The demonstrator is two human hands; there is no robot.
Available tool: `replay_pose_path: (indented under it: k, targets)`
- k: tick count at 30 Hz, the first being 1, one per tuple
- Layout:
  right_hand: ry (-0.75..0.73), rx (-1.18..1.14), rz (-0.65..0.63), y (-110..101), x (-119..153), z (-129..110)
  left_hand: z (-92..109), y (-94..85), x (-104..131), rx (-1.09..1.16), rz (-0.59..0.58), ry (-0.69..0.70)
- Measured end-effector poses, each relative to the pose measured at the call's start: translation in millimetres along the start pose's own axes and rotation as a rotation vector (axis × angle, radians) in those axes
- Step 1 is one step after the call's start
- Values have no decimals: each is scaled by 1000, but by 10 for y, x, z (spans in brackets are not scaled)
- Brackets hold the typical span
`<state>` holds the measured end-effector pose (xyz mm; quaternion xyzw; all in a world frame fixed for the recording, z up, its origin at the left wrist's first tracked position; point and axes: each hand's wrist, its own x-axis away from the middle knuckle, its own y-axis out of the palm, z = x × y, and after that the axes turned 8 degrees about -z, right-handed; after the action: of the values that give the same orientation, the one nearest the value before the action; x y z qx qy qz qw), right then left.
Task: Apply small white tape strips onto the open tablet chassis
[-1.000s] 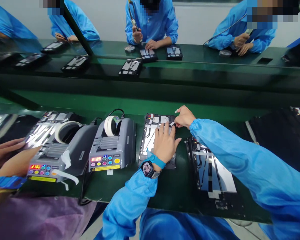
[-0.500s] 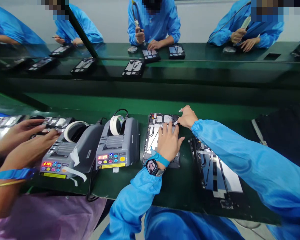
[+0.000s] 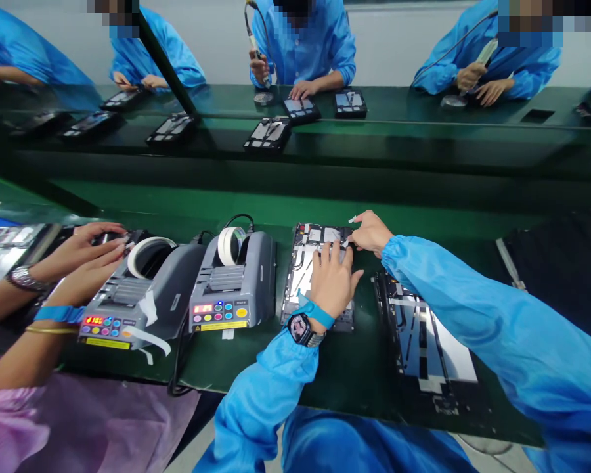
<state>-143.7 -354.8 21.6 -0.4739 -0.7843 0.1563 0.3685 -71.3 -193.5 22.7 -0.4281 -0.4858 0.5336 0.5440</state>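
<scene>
An opened tablet-like device (image 3: 303,259), with silver panels and small circuit parts, lies on the green bench. My left hand (image 3: 332,279) rests flat on it, fingers stretched toward its far edge, wrist wearing a watch and blue strap. At the device's far right corner, my right hand (image 3: 372,233) is closed in a pinch on a small white strip of tape (image 3: 346,242). Another white tape piece (image 3: 353,219) sticks up by its index finger. To the right, partly under my right sleeve, is a second opened device (image 3: 423,338).
Two grey tape dispensers (image 3: 234,282) with white rolls stand to my left. Beyond them, a co-worker's hands (image 3: 96,253) work on another device. A dark panel (image 3: 561,263) is at the right. Across the bench, people in blue handle similar devices (image 3: 268,135).
My hands stay nearly in place; my right fingers shift slightly at the corner. The neighbouring co-worker's hands have moved right and farther from me. Across the bench, a co-worker's tool hand has moved left.
</scene>
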Motion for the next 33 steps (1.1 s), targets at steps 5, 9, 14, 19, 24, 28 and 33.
replay_pose_path:
  k: [5, 9, 14, 19, 24, 28, 33]
  targets:
    - [15, -15, -41, -78, 38, -32, -15, 27, -3, -1, 24, 6]
    - [18, 12, -55, -144, 94, -75, -14, 27, 0, -5, 24, 7]
    - [16, 111, -64, -122, 114, -118, -14, 21, 0, -11, 30, 8]
    - [-39, 207, -62, -101, 160, -158, -24, 29, 0, -4, 32, 7]
    - [-112, 206, -89, -132, 266, -235, -29, 16, 6, -5, 26, 14]
    - [-141, 99, -103, -172, 284, -232, -32, 7, 2, -5, 24, 12]
    - [-159, -262, -147, -184, 284, -60, -30, 17, -5, 8, 21, 5]
